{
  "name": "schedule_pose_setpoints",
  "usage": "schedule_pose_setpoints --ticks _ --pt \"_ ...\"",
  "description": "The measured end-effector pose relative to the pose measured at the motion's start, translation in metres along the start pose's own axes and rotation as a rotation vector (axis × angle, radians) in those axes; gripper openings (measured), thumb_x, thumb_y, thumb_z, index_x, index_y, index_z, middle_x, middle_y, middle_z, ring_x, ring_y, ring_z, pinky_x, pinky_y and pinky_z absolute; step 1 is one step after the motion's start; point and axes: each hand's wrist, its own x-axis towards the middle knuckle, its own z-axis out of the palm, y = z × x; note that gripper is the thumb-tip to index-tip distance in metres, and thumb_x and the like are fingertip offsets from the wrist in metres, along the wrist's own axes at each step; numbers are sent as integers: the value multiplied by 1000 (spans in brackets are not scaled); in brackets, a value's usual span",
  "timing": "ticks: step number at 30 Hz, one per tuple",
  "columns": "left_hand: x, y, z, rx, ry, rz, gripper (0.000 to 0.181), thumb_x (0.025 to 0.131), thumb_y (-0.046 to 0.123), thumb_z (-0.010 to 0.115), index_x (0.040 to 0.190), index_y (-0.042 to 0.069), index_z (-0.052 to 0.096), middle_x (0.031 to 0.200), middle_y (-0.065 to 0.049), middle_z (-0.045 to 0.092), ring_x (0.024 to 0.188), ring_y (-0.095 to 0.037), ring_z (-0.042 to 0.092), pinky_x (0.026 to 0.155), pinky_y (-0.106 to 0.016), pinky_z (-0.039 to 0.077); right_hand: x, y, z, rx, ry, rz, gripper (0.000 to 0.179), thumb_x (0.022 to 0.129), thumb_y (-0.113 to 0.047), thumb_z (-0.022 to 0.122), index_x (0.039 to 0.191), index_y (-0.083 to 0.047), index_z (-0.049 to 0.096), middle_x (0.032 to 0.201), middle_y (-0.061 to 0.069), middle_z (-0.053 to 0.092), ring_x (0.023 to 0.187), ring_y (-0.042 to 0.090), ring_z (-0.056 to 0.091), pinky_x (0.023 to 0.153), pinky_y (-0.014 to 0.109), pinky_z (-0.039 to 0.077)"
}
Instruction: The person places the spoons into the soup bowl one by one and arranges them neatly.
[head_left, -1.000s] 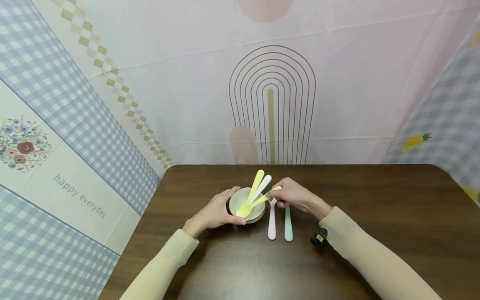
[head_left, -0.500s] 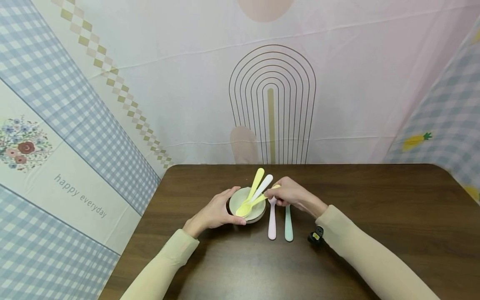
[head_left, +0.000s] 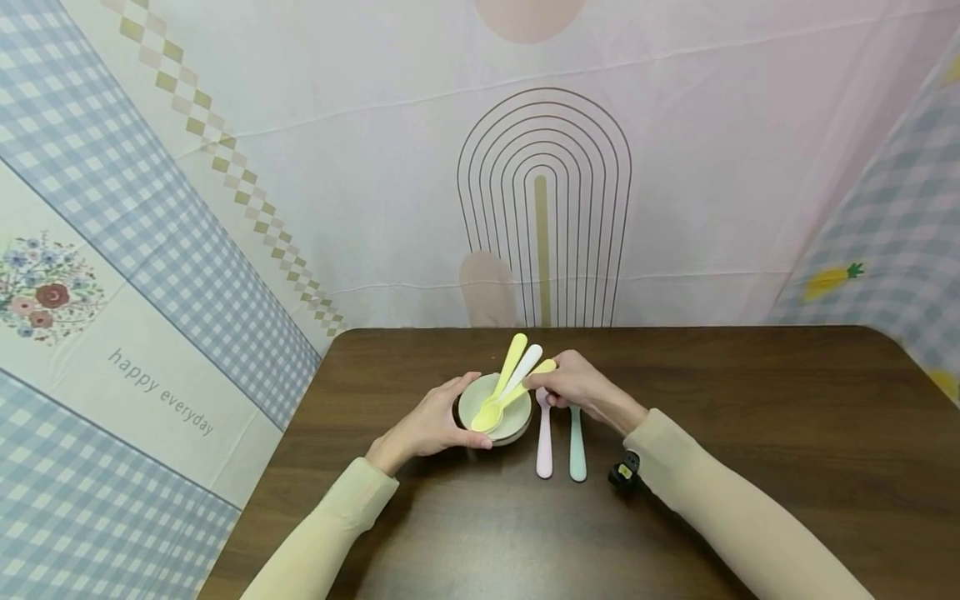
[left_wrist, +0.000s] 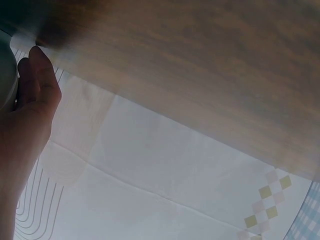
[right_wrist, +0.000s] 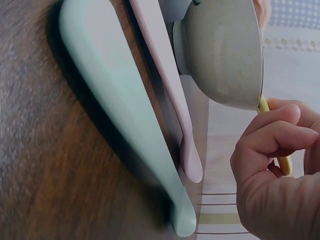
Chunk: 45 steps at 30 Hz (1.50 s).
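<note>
While the right hand (head_left: 581,385) is pinching a pale yellow plastic-looking spoon (head_left: 517,395) by its handle between thumb and fingers, the spoon's head is pointing down and left, resting inside a round, greyish-white bowl (head_left: 520,422) with a dark-edged outside. From this grip the bowl is lying to the left and slightly towards the person; the spoon's long axis is slanting across the right rim, with the handle's tip showing past the fingers on the far side.

The left hand (head_left: 433,422) is curving around the bowl's left side, thumb at the near rim and fingers behind, so its grip is holding the bowl. A second yellow utensil (head_left: 511,367) and a smooth white handle (head_left: 527,364) are leaning side by side over the far rim; the white one's head is hiding from view.

A pale pink utensil (head_left: 544,442) and a mint-green utensil (head_left: 577,450) are lying roughly parallel on the dark brown wooden table (head_left: 720,383), nearer the right hand. Beyond, a printed white cloth (head_left: 375,208) is hanging behind the table, with blue gingham cloth (head_left: 150,200) running down the left.
</note>
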Motion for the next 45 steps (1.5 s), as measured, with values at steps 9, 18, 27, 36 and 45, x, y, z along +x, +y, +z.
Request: schedule_pose_setpoints --ticks 9,18,27,36,45 --pt "2 1 0 -9 -12 -24 112 77 43 99 165 3 43 163 -15 57 148 -33 58 125 -55 46 3 -1 1 26 2 -1 25 97 -22 80 88 -2 68 56 -6 55 49 1 49 51 17 42" --pt "2 0 0 -19 -4 -25 112 77 43 99 165 1 43 163 -15 57 148 -32 58 125 -54 47 4 -2 -1 47 -19 -16 26 99 -22 79 87 -1 67 56 -6 54 51 3 48 52 18 41" --pt "2 0 0 -20 -3 -17 112 77 43 100 164 2 44 161 -14 58 146 -31 59 124 -54 47 4 1 -2 77 -21 -13 27 98 -23 80 90 -1 66 57 -6 55 51 3 49 52 18 43" --pt "2 -1 1 -17 -2 -7 112 77 44 99 164 2 44 161 -14 58 146 -32 59 123 -55 48 1 3 -6 90 -10 -14 29 98 -26 81 95 0 68 60 -6 57 55 4 50 54 18 44" --pt "1 -1 0 -2 3 2 107 76 43 100 162 7 47 154 -10 64 139 -29 63 120 -53 51 -6 8 -14 66 15 -43 41 99 -29 80 112 9 71 67 -5 56 60 5 53 58 21 47"
